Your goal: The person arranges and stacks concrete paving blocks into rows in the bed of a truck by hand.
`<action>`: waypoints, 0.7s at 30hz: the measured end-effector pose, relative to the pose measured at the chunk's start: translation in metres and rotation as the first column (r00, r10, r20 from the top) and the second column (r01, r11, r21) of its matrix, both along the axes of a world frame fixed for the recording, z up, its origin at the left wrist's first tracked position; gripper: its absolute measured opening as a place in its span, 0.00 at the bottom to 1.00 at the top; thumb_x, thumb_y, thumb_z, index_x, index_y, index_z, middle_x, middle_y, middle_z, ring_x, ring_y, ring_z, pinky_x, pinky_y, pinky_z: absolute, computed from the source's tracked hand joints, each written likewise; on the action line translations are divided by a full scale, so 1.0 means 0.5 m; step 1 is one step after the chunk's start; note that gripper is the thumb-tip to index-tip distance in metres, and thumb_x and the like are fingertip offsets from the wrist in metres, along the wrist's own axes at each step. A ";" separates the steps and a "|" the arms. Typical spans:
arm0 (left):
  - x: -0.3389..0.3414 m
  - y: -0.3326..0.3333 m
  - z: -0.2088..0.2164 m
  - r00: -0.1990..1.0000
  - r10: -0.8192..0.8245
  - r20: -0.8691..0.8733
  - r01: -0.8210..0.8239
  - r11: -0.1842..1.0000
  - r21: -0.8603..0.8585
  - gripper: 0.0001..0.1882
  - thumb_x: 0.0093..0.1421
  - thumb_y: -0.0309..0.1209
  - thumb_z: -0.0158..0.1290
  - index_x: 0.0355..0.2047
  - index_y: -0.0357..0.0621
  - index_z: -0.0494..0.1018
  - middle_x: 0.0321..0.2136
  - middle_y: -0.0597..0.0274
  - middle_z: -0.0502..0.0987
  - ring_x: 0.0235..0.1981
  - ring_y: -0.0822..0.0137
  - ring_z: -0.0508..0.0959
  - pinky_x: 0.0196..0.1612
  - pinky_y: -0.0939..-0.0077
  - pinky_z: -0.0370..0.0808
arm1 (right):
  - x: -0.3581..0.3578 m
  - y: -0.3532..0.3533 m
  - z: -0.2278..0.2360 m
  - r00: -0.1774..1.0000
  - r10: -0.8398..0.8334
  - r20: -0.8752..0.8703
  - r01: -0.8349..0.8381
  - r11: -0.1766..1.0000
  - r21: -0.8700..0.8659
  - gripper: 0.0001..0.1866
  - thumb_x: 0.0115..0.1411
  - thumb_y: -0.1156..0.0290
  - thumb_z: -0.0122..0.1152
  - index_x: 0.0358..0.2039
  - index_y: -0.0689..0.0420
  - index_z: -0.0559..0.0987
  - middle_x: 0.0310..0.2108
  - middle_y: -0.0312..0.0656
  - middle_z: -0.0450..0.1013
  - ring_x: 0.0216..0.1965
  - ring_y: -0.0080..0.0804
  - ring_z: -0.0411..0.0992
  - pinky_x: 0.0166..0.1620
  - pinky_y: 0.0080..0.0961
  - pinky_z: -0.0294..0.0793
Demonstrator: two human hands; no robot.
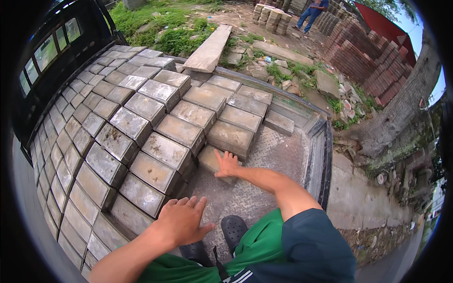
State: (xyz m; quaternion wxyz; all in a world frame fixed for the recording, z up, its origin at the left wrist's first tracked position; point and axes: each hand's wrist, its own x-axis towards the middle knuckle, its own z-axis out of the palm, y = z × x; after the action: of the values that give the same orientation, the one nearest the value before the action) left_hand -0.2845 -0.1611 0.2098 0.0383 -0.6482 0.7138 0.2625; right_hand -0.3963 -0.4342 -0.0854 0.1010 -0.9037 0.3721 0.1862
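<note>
My right hand (228,165) rests on a grey concrete paving block (207,159) that lies low on the truck bed, beside the stepped stack. Its thumb and fingers are spread over the block's top, not wrapped round it. Nearer to me, my left hand (183,220) hovers above the bed with its fingers apart and nothing in them. The closest things to it are the front blocks (131,216) of the stack. Rows of similar rectangular blocks (172,132) climb toward the left, some with a pale, worn surface. A single block (279,122) lies at the bed's far right corner.
My dark clogs (234,231) stand on the patterned metal truck bed (264,165). A low side rail (319,162) bounds it on the right. A plank (207,49) slopes from the far edge to the ground. Beyond are reddish block stacks (363,56), a tree trunk (391,113) and a person (311,16).
</note>
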 end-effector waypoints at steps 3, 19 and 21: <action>-0.004 0.035 0.017 0.998 0.055 0.008 -0.055 0.998 0.013 0.42 0.63 0.60 0.45 0.64 0.36 0.60 0.60 0.44 0.68 0.61 0.47 0.69 0.64 0.57 0.63 | -0.009 -0.007 -0.021 0.998 0.006 0.056 -0.003 0.999 -0.042 0.64 0.39 0.41 0.71 0.73 0.42 0.47 0.52 0.59 0.62 0.53 0.56 0.63 0.51 0.49 0.65; 0.269 0.176 0.101 0.676 0.735 0.050 -0.729 0.677 -0.101 0.41 0.62 0.55 0.52 0.64 0.34 0.61 0.55 0.39 0.73 0.57 0.46 0.73 0.60 0.59 0.68 | -0.175 0.073 0.186 0.993 0.085 0.076 -0.101 0.965 0.240 0.62 0.35 0.44 0.74 0.71 0.40 0.53 0.52 0.56 0.65 0.57 0.54 0.63 0.59 0.48 0.62; 0.339 0.199 0.076 0.588 0.809 -0.018 -0.800 0.578 -0.162 0.42 0.63 0.57 0.51 0.64 0.35 0.61 0.56 0.40 0.73 0.59 0.47 0.72 0.61 0.60 0.67 | -0.183 0.080 0.211 0.975 0.071 0.211 -0.143 0.927 0.347 0.62 0.35 0.45 0.75 0.70 0.40 0.54 0.54 0.55 0.64 0.59 0.53 0.63 0.65 0.47 0.59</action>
State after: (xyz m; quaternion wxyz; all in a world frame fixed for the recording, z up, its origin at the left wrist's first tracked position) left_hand -0.1152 -0.0616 0.2477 -0.1138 -0.9092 0.3591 0.1773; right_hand -0.4876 -0.3943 0.0199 0.2902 -0.9027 0.2701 0.1672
